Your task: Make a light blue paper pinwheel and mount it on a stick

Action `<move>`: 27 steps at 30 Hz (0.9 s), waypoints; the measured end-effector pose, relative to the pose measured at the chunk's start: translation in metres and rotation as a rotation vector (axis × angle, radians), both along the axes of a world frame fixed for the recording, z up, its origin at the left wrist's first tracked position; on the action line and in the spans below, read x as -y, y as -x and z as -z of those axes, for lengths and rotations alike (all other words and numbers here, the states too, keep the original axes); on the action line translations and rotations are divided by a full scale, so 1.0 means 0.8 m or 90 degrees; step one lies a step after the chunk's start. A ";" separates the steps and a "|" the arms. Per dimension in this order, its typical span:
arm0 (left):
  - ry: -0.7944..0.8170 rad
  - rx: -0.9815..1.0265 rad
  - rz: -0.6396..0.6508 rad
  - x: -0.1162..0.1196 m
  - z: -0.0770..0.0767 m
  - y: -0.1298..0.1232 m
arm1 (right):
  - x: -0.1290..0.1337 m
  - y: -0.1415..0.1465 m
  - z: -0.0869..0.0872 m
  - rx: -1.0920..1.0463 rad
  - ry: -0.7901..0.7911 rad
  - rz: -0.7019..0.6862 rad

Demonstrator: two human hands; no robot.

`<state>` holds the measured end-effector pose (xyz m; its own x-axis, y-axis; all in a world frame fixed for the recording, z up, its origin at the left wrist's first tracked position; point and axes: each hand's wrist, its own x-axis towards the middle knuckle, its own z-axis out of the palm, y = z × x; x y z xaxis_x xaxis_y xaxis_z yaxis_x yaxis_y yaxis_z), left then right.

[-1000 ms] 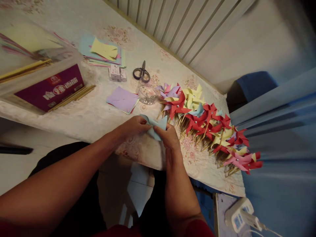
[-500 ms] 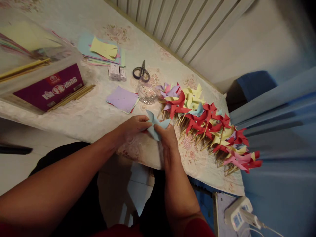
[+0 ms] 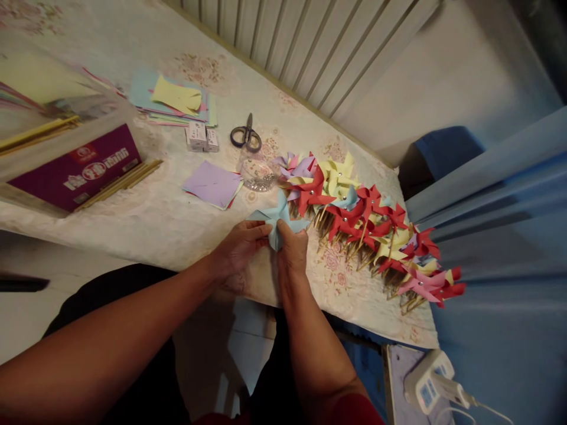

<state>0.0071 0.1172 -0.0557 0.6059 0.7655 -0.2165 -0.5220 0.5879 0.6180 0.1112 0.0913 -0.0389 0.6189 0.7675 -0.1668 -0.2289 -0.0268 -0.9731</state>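
Observation:
Between my two hands is a light blue paper pinwheel (image 3: 280,208), its blades folded in toward the middle. My left hand (image 3: 243,245) pinches its lower left side between thumb and fingers. With the thumb pressed near the pinwheel's centre, my right hand (image 3: 292,248) grips it from the right. The fingers behind the paper are hidden. Just beyond lies a clear dish (image 3: 259,176) of small shiny pieces. A stack of cut paper squares (image 3: 213,183), purple on top, rests to the left of the dish.
Finished pinwheels (image 3: 372,206) on sticks lie in a row at right. Scissors (image 3: 246,137), small white boxes (image 3: 197,137) and coloured paper sheets (image 3: 177,97) lie farther back. A clear bin with a purple label (image 3: 80,168) stands left, sticks (image 3: 124,183) beside it. A power strip (image 3: 427,383) sits lower right.
The pinwheel has turned in my hands and now faces up more, with more blades showing. My left thumb has moved in along its lower edge. The view has shifted slightly.

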 end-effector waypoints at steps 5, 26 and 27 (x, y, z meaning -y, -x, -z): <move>0.028 -0.009 -0.082 0.004 -0.006 -0.007 | 0.004 0.008 0.000 0.028 0.033 -0.022; 0.012 -0.061 -0.145 -0.021 -0.020 0.002 | 0.007 -0.006 0.012 0.158 -0.023 0.056; 0.011 -0.066 -0.151 -0.023 -0.019 0.004 | 0.009 -0.008 0.012 0.194 -0.024 0.079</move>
<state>0.0040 0.1359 -0.0404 0.3833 0.8797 -0.2815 -0.5816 0.4667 0.6663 0.1175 0.0844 -0.0486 0.7254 0.6849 0.0683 0.0739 0.0212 -0.9970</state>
